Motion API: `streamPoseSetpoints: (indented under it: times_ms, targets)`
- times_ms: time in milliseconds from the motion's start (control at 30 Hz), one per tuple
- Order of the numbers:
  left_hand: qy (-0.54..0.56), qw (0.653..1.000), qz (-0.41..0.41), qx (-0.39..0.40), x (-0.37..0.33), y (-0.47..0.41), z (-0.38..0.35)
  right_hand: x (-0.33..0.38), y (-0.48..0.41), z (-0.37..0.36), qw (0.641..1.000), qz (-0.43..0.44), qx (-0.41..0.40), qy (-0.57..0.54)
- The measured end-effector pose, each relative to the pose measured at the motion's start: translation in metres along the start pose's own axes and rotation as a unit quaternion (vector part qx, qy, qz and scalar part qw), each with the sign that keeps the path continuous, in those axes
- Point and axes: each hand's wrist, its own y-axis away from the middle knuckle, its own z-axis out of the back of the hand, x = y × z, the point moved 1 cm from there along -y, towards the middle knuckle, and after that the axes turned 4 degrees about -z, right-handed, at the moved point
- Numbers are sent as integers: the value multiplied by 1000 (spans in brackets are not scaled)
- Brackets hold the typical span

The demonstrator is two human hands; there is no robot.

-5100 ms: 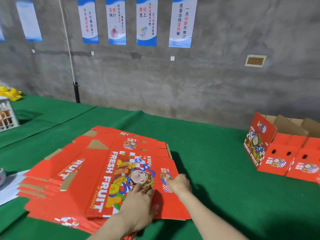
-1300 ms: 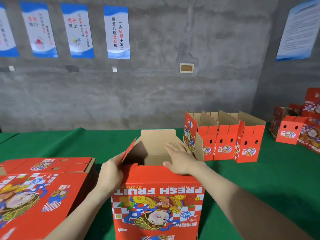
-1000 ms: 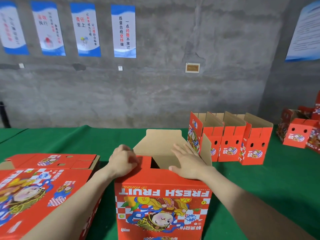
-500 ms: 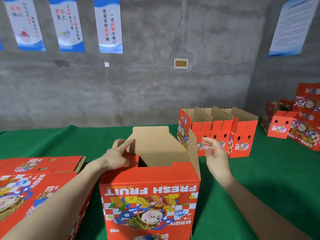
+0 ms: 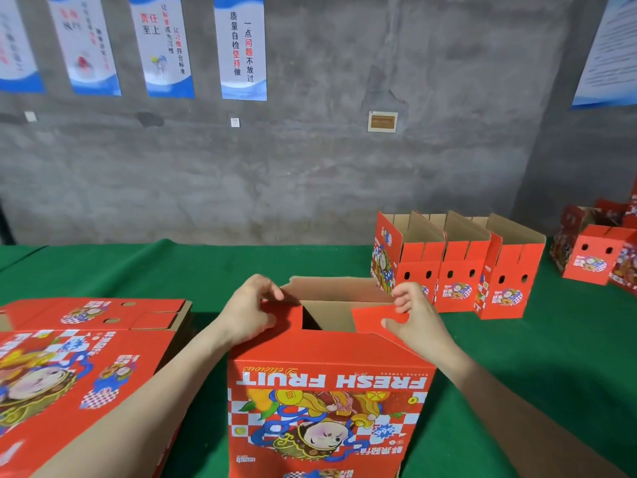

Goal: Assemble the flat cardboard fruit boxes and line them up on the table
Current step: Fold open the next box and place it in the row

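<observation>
A red fruit box (image 5: 327,401) stands in front of me with its print upside down and its top end open. My left hand (image 5: 251,313) grips the box's left end flap (image 5: 286,315) and presses it inward. My right hand (image 5: 412,317) pinches the right end flap (image 5: 370,319), folded in over the opening. The far brown flap (image 5: 331,288) still stands up behind them. A stack of flat boxes (image 5: 79,367) lies at my left. Three assembled boxes (image 5: 455,267) stand in a row at the back right.
The green table cloth (image 5: 534,357) covers the whole surface. More red boxes (image 5: 599,250) sit at the far right edge. A grey concrete wall with posters (image 5: 241,46) runs behind the table.
My right hand has moved from beside the box onto the right flap and folded it in. My left hand has shifted onto the left flap. The box sits lower in view.
</observation>
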Motion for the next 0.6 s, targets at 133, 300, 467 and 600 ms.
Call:
streamPoseSetpoints:
  times_ms: [133, 300, 467, 600]
  targets:
    - [-42, 998, 28, -31, 5, 2, -2, 5, -3, -4, 998, 52, 44, 8]
    - [-91, 987, 93, 96, 14, 1, -4, 13, -5, -12, 990, 67, 117, 48]
    - [-134, 975, 125, 126, 12, -5, -9, 23, -15, -12, 971, 8, 197, 138]
    - [-199, 963, 128, 128, 11, -8, -14, 30, -20, -19, 953, -26, 206, 220]
